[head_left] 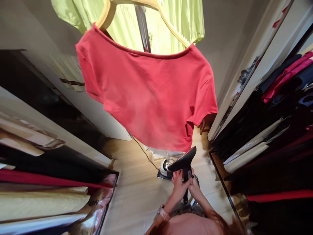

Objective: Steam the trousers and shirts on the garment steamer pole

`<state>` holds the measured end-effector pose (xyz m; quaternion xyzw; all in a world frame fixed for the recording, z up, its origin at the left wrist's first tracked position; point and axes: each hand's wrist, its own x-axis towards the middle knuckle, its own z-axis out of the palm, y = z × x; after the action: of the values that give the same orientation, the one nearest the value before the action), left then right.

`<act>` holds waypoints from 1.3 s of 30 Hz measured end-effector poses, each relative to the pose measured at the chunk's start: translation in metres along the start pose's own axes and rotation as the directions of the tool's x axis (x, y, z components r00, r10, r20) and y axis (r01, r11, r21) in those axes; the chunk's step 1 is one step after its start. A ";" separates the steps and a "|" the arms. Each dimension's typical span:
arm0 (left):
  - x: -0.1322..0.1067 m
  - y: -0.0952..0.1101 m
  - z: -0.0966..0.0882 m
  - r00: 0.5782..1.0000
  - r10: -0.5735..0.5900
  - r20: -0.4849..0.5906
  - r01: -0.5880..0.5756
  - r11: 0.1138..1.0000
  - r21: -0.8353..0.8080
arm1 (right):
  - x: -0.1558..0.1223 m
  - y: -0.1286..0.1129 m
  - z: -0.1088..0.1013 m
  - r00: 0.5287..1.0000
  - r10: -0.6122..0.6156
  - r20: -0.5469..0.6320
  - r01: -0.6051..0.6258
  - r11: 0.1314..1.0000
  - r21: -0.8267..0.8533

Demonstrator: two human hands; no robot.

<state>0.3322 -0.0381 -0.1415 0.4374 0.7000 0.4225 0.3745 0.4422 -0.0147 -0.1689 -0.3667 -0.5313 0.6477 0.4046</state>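
A red short-sleeved top hangs on a wooden hanger in front of me. Just below its hem is the dark head of a garment steamer, its broad face tilted up toward the cloth. My left hand, with a pale watch on the wrist, is closed about the steamer's handle. My right hand grips the same handle from the other side, its fingers partly hidden. Faint, hazy steam seems to lie over the front of the top.
Behind the top hangs a light green garment on a metal pole. The steamer's base stands on the pale floor, a cable trailing nearby. Racks of clothes line the left and right.
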 end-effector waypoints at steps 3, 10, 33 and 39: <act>-0.003 0.016 0.002 0.997 0.025 0.069 -0.024 1.000 -0.006 | -0.006 -0.007 0.007 0.978 -0.023 -0.207 0.024 1.000 0.002; -0.003 0.044 -0.014 0.893 0.069 0.445 0.111 0.924 -0.365 | -0.014 -0.058 -0.026 0.764 -0.120 -0.633 0.109 0.992 -0.056; 0.142 0.290 0.033 0.954 0.288 -0.084 -0.121 0.114 -0.986 | -0.005 -0.260 -0.103 0.278 -0.725 -0.630 0.130 0.678 -0.723; 0.120 0.284 0.038 0.935 0.307 -0.180 -0.208 0.062 -0.976 | -0.014 -0.252 -0.087 0.215 -0.702 -0.679 0.174 0.712 -0.681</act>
<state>0.4093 0.1567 0.0869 0.2103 0.1385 0.8206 0.5131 0.5606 0.0334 0.0655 -0.5697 -0.4335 0.0315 0.6976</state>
